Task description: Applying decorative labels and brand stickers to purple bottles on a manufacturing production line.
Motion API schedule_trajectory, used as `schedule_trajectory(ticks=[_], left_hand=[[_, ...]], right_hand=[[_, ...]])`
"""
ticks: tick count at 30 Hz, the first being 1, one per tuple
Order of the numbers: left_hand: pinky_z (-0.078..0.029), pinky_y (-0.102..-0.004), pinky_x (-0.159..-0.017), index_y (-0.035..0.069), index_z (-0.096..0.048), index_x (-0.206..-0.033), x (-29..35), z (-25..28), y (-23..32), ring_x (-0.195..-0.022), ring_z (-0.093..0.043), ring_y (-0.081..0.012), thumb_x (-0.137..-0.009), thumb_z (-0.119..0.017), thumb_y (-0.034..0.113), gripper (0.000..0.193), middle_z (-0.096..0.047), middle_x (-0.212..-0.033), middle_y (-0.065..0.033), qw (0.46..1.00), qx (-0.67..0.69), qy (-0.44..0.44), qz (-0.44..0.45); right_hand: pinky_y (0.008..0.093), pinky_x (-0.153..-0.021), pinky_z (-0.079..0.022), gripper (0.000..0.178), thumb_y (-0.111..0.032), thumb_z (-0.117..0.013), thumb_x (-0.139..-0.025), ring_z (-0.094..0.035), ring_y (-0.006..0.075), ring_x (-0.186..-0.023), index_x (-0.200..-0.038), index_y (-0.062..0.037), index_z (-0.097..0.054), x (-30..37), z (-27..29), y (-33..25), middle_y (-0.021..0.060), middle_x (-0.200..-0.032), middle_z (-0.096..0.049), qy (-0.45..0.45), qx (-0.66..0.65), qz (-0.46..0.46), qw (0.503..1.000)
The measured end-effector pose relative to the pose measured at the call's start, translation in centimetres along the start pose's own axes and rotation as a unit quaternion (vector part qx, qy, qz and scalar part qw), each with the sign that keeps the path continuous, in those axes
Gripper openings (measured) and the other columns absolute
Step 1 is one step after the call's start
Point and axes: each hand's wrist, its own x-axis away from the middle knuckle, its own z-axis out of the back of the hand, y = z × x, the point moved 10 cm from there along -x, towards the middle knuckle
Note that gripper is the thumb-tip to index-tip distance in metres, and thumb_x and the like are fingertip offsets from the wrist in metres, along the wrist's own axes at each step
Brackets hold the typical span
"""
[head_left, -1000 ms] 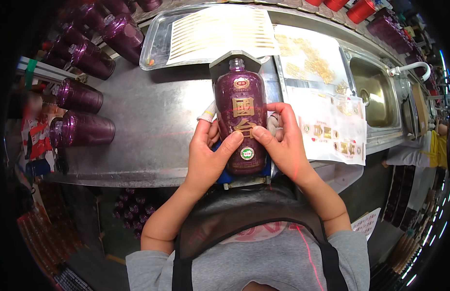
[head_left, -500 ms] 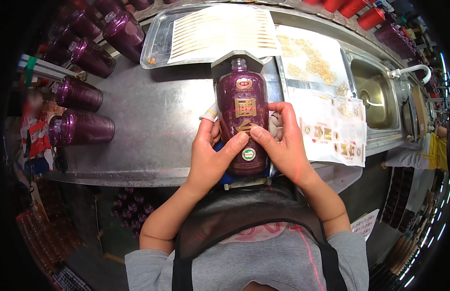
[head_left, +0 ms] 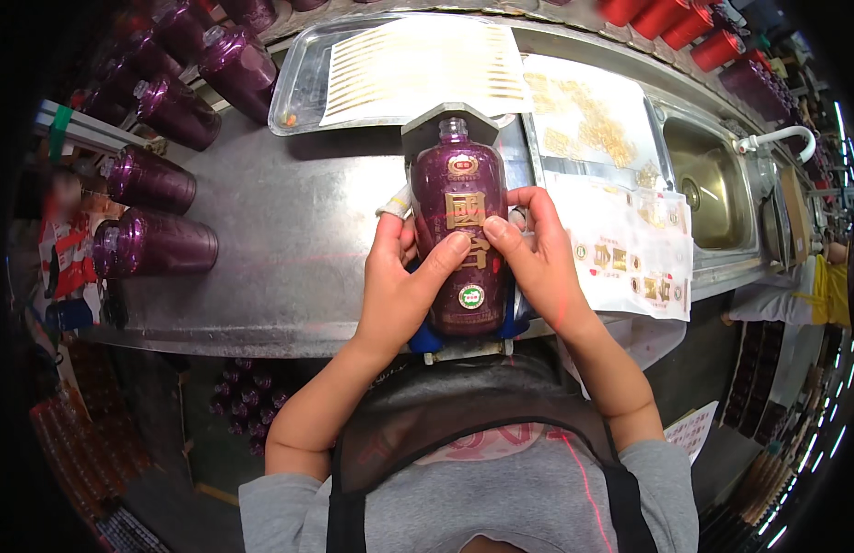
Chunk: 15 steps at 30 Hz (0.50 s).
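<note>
A purple glass bottle (head_left: 468,318) lies face up in a holder (head_left: 487,114), its neck pointing away from me. Gold characters, a small red-and-gold emblem and a round green-and-white sticker (head_left: 471,296) decorate its front. My left hand (head_left: 396,281) wraps the bottle's left side, thumb pressed on the gold lettering. From the right, my right hand (head_left: 543,267) closes round the other side, its thumb lying near the left one. The fingers of both hands are partly hidden behind the bottle. A whitish cloth (head_left: 394,205) shows by my left fingers.
Several purple bottles (head_left: 155,244) stand along the metal table's left side. A clear tray (head_left: 298,83) at the back bears a sheet with gold strips (head_left: 427,69). To the right lie gold decal sheets (head_left: 620,249), beside a sink (head_left: 708,198). Red cups (head_left: 717,49) sit at the far right.
My thumbs have slid a little up the bottle, away from me, uncovering more of the lower gold character. Both hands keep hold of the bottle, which stays in the holder.
</note>
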Motion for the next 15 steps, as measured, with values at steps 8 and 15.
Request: schedule_trajectory(ticks=[8, 15], left_hand=[[-0.048, -0.0292, -0.089, -0.003, -0.040, -0.129, -1.1, 0.0, 1.2, -0.104, -0.060, -0.0158, -0.088, -0.068, 0.015, 0.053, -0.061, -0.114, -0.0143, 0.999, 0.021, 0.000, -0.045], [-0.049, -0.0270, -0.087, -0.002, -0.039, -0.131, -1.7, -0.1, 0.8, -0.101, -0.060, -0.0145, -0.090, -0.066, 0.013, 0.052, -0.061, -0.114, -0.0133, 0.998, 0.049, -0.005, -0.046]], right_hand=[[0.0208, -0.053, -0.041, 0.036, -0.030, -0.064, -0.091, -0.053, 0.0047, -0.064, -0.108, -0.0025, -0.047, -0.6, 0.2, -0.8, 0.0050, -0.073, -0.061, 0.011, -0.010, 0.002, 1.000], [0.0224, -0.054, -0.044, 0.038, -0.033, -0.062, -0.092, -0.057, 0.0073, -0.062, -0.108, -0.0022, -0.047, -1.2, 0.2, -0.5, 0.0078, -0.072, -0.063, 0.004, 0.007, -0.003, 1.000]])
